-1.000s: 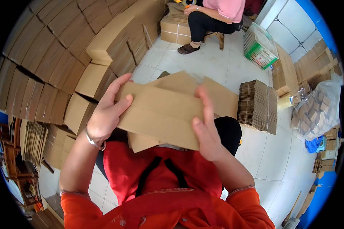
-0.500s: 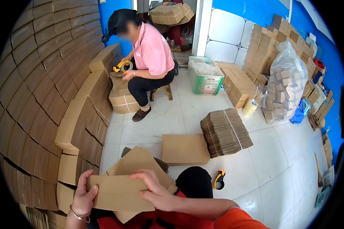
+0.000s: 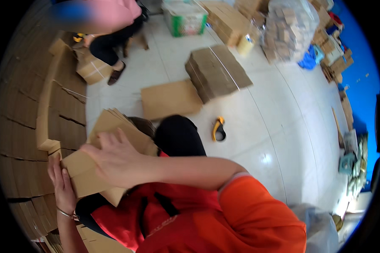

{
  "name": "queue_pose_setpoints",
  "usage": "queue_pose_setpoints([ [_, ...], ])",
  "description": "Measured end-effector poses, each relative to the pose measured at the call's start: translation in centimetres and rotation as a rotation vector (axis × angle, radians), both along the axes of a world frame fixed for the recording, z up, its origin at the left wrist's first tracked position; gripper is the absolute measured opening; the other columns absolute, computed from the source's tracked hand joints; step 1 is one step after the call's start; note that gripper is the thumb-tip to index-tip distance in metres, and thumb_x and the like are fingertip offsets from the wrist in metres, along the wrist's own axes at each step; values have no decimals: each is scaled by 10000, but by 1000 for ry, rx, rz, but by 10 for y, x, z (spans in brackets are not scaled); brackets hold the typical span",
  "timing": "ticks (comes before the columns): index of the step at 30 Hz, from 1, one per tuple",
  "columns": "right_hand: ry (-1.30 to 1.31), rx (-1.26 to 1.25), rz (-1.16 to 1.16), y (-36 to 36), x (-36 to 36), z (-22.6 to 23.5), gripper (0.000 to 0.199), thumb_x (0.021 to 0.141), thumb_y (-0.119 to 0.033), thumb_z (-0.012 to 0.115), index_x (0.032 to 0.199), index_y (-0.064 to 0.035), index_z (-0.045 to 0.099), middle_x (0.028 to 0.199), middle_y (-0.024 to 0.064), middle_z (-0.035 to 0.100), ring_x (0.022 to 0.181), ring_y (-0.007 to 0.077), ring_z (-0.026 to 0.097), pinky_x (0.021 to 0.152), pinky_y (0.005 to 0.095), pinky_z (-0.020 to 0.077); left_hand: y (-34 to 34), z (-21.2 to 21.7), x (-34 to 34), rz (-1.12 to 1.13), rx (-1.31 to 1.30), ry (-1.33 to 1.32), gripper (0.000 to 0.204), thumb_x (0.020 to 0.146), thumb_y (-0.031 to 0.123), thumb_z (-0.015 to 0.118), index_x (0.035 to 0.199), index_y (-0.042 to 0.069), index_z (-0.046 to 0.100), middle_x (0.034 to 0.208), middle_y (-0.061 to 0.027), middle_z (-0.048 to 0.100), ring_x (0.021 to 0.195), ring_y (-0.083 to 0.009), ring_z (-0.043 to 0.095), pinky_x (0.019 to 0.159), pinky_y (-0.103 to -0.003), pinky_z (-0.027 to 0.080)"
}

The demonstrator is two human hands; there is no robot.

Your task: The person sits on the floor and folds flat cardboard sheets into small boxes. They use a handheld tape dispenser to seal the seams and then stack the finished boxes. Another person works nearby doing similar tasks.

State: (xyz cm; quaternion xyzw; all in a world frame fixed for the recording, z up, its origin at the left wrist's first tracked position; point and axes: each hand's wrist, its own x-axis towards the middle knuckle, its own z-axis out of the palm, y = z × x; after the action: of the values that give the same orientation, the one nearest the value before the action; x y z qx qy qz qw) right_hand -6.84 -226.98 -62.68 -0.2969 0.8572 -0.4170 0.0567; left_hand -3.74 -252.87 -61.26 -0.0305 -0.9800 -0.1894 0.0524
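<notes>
We are seemingly folding a flat cardboard piece (image 3: 85, 179), holding it over loose cardboard sheets (image 3: 107, 121). Our left hand (image 3: 64, 192) is pinching its left edge; our right hand (image 3: 119, 162) is lying across it, fingers spread, too blurred to tell any pinch. The next move is probably calling for steady left-hand support.

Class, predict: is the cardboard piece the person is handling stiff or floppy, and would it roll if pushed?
The cardboard piece looks fairly stiff: no sag shows between left hand and right hand. It probably wouldn't roll, given its flat face.
</notes>
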Motion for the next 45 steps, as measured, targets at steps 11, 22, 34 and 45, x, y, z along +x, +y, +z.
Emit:
queue_pose_setpoints([
  [11,126,-635,-1132,210,-35,-157,244,927,-106,501,1107,16,612,1103,196,594,1005,329,581,861,384,483,34,16,3,-138,-244,-117,706,1005,533,197,1522,55,251,1591,-111,223,1485,-279,149,1189,-458,35],
  [22,-880,194,-1570,305,26,-527,457,927,-354,560,1222,-16,472,1215,187,601,1099,342,595,914,437,482,61,34,-6,-70,-273,-211,890,907,678,335,1447,-30,342,1506,-233,310,1439,-404,218,1175,-513,103],
  [34,-772,-957,-1380,293,63,-377,495,965,-389,553,1159,65,589,946,92,648,783,179,630,680,290,520,51,43,-22,-156,-141,-268,636,810,540,656,1280,136,514,1253,-127,470,1305,-336,367,1147,-568,106],
  [45,-460,-952,-160,125,5,44,825,733,-522,788,1160,110,474,634,90,587,355,138,506,351,238,423,22,22,-49,-366,-20,-192,520,938,385,501,1386,125,450,1365,-119,477,1376,-285,331,1184,-538,48],
])
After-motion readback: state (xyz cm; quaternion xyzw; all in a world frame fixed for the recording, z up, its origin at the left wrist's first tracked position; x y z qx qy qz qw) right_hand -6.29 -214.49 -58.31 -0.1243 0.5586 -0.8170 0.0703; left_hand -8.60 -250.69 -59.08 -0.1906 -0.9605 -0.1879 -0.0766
